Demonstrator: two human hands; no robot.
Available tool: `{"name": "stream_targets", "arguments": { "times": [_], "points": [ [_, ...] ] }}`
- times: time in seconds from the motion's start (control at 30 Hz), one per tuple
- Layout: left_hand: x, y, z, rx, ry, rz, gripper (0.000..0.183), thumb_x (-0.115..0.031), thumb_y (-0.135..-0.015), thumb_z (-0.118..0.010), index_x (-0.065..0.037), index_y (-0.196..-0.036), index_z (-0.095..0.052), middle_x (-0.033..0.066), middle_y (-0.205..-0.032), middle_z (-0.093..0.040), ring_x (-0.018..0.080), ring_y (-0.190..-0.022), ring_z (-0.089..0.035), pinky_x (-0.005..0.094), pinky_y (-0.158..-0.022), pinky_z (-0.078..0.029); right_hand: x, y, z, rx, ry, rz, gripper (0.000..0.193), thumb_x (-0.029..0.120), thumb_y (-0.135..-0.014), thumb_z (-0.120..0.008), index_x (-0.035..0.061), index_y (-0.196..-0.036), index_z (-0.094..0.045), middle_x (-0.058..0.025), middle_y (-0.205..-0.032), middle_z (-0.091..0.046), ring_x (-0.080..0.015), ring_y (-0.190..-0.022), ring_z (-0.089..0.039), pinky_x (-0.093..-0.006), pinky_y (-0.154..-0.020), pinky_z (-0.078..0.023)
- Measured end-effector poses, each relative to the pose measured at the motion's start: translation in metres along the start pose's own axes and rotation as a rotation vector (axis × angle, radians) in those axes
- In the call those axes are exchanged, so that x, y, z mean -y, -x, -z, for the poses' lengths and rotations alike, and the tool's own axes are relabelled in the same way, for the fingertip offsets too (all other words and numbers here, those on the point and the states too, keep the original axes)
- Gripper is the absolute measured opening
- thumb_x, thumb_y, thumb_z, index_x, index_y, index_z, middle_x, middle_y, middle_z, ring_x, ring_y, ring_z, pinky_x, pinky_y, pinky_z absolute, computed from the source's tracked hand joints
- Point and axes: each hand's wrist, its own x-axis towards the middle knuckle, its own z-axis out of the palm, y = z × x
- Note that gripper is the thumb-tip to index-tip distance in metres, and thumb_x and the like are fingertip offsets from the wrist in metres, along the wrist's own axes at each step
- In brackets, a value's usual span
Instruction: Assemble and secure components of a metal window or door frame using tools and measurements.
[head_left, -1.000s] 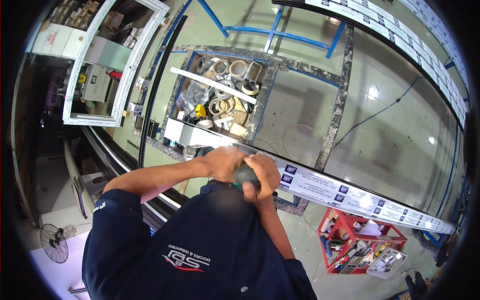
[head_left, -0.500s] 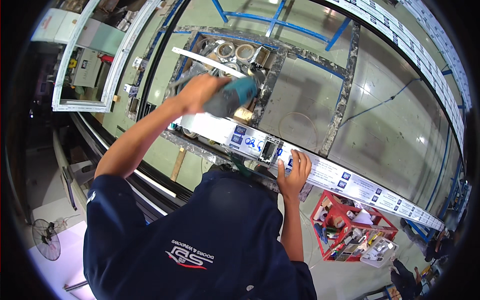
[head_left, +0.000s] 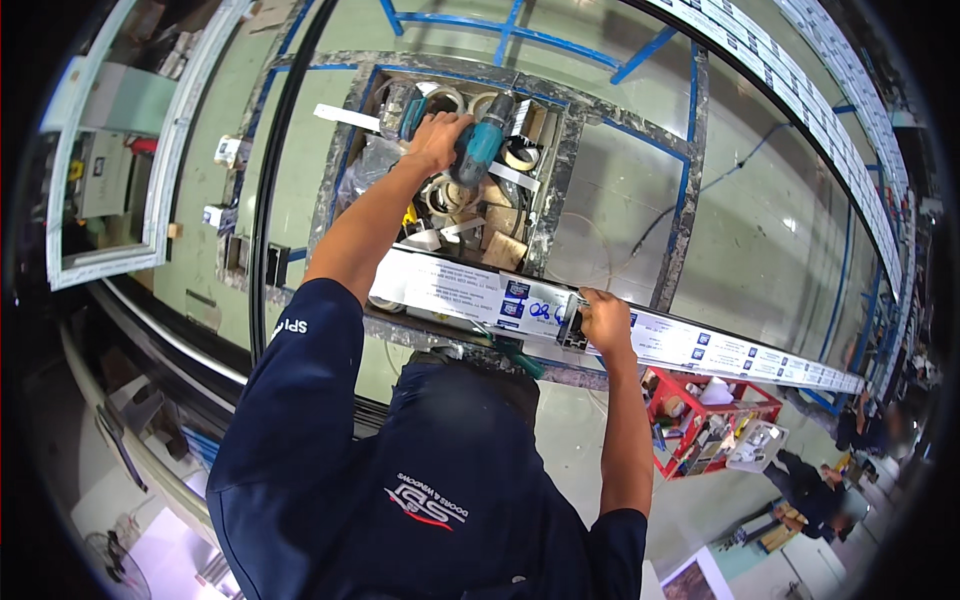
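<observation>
My left hand (head_left: 432, 142) is closed round the handle of a teal and black cordless drill (head_left: 482, 145), over a tray of tape rolls and loose parts. With fingers bent and pinching, my right hand (head_left: 607, 322) grips a short hollow black-and-silver profile piece (head_left: 572, 326). That piece stands on a long profile bar (head_left: 660, 338) covered in white printed film with blue handwriting. My right fingers hide part of the piece.
The tray (head_left: 548, 215) sits in a stained work frame (head_left: 690, 180) edged in blue. A green-handled tool (head_left: 518, 362) lies at the near edge. A red cart (head_left: 655, 405) stands at right, with people beyond. Long black profiles (head_left: 272, 190) run along the left.
My left hand has moved the drill away from me, over the tray. My right hand, before spread on the bar beside the profile piece, now grips that piece.
</observation>
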Motion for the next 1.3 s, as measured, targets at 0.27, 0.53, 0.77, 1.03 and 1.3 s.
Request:
{"name": "stream_targets", "arguments": {
  "times": [0.27, 0.53, 0.77, 1.03, 1.3],
  "points": [
    [0.008, 0.067, 0.01, 0.021, 0.023, -0.432, 0.068, 0.0, -0.075, -0.076, -0.012, -0.141, -0.065, 0.0148, -0.133, -0.065, 0.0373, -0.135, -0.058, 0.048, -0.115, -0.047, 0.024, 0.003, 0.004, -0.022, -0.053, -0.23, 0.042, -0.001, -0.079, -0.076, 0.0089, -0.12, -0.078, -0.0141, -0.116, -0.08, -0.0372, -0.112, -0.072, -0.047, -0.103, -0.058],
    [0.122, 0.141, -0.028, 0.418, 0.013, -0.353, 0.047, -0.011, -0.076, -0.082, -0.017, -0.123, -0.077, 0.0104, -0.127, -0.076, 0.0352, -0.128, -0.067, 0.0473, -0.108, -0.055, 0.097, 0.035, -0.022, -0.688, -0.046, -0.322, 0.053, 0.003, -0.089, -0.075, 0.0082, -0.141, -0.068, -0.0171, -0.145, -0.067, -0.0433, -0.141, -0.056, -0.0568, -0.124, -0.038],
    [0.052, 0.153, 0.058, 0.173, 0.68, 0.116, 0.033, -0.012, -0.078, -0.076, 0.0, -0.107, -0.072, 0.0164, -0.094, -0.077, 0.0285, -0.087, -0.075, 0.0409, -0.08, -0.058, 0.239, 0.107, -0.098, -0.812, -0.641, -0.506, 0.028, 0.011, -0.1, -0.078, 0.0064, -0.128, -0.075, -0.0135, -0.124, -0.076, -0.0279, -0.111, -0.071, -0.0433, -0.104, -0.053],
    [-0.098, 0.347, 0.087, 1.511, 0.901, -0.302, 0.037, -0.013, -0.08, -0.08, 0.002, -0.114, -0.078, 0.0088, -0.1, -0.08, 0.019, -0.083, -0.075, 0.0343, -0.079, -0.062, 0.336, 0.162, -0.125, -0.577, -0.973, 0.087, 0.032, 0.013, -0.105, -0.074, 0.0051, -0.136, -0.072, -0.0061, -0.125, -0.068, -0.0146, -0.107, -0.065, -0.0304, -0.092, -0.053],
    [-0.118, 0.442, 0.079, 0.96, 0.567, -0.76, 0.075, -0.057, -0.091, -0.086, -0.002, -0.136, -0.061, 0.0159, -0.118, -0.072, 0.0316, -0.118, -0.07, 0.041, -0.102, -0.052, 0.391, 0.231, -0.22, -0.678, -1.474, -0.544, 0.017, 0.013, -0.1, -0.084, 0.0068, -0.105, -0.07, 0.0016, -0.092, -0.068, -0.0073, -0.088, -0.066, -0.0258, -0.079, -0.055]
  ]
}}
